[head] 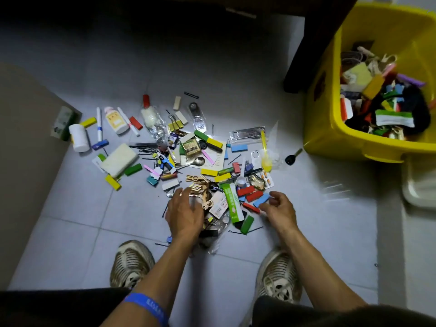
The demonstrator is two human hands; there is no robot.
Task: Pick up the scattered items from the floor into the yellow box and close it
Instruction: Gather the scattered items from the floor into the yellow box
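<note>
Left hand (185, 214) spread, palm down over wooden cut-outs (200, 188) and clear packets at the near edge of the pile. Right hand (278, 208) curled, fingertips pinching at a blue block (261, 200) beside red blocks (250, 193). Green tube (232, 204) between both hands. Yellow box (330, 128) well apart at far right, open, part-filled. Risk: hairpins (238, 232) slipping from a loose scoop, flat on tile floor (70, 208), easily missed.
</note>
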